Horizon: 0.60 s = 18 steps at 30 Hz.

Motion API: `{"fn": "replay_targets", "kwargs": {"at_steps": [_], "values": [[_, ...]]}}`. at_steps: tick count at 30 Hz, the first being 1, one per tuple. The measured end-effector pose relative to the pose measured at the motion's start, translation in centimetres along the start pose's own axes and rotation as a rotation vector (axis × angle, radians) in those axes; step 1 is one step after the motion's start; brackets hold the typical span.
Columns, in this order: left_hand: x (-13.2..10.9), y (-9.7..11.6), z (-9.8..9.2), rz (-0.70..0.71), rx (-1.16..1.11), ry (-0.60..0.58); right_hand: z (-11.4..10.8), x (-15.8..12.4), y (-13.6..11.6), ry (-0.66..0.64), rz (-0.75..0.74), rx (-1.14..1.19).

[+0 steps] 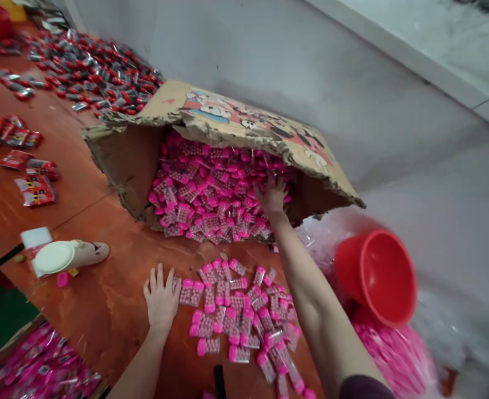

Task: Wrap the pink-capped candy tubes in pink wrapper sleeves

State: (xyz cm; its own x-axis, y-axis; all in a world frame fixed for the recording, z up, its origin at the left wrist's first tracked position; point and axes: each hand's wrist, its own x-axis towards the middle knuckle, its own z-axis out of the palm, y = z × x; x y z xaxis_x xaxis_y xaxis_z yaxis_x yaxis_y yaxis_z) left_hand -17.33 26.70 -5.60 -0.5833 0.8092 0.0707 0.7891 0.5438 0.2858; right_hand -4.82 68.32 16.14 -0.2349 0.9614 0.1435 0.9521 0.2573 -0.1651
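My left hand (162,299) lies on the orange table with its fingers spread, its right side beside the nearest of several small clear candy containers with pink caps (238,310). My right hand (273,195) reaches into a torn cardboard box (122,149) lying on its side, and its fingers are stretched out over the pile. The box holds a heap of pink-capped containers (211,194) filled with small pink balls. My right fingertips are partly lost among the pink caps, and I see nothing gripped in that hand.
A red plastic bowl (388,277) sits at right above a clear bag of pink material (394,354). Red packets (103,72) are heaped at the back left. A cream cylindrical object (70,256) lies left; a carton of pink packets (40,366) is lower left.
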Motion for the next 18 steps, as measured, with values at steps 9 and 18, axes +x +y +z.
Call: {"fn": "replay_targets", "kwargs": {"at_steps": [9, 18], "values": [[-0.5, -0.2, 1.1, 0.016, -0.005, 0.028, 6.2, 4.7, -4.8, 0.066, 0.002, 0.079], [-1.3, 0.0, 1.7, 0.006, -0.157, 0.041, 3.8, 9.7, -6.2, 0.304, -0.286, -0.078]]}}
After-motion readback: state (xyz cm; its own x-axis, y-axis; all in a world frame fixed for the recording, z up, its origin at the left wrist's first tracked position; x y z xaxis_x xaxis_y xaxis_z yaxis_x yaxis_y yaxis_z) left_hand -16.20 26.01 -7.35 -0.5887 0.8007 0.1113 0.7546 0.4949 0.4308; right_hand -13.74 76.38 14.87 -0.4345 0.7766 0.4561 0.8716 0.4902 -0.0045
